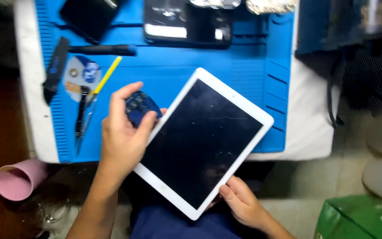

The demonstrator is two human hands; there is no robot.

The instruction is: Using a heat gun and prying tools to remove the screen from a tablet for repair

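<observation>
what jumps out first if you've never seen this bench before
A white-framed tablet with a dark screen fills the middle, tilted over the bright blue work mat. The left hand presses a small blue tool to its left edge; the right hand grips its bottom corner.

L hand (122, 132) fingers curled, gripping | R hand (240, 201) fingers pinching

- A blue work mat (177, 71) covers the white counter (308, 115).
- A yellow-handled tool (107, 76) and black tweezers (81, 113) lie on the mat's left side.
- A pink cup (16, 179) lies tipped below.
- A green box (361, 219) sits at lower right.
</observation>
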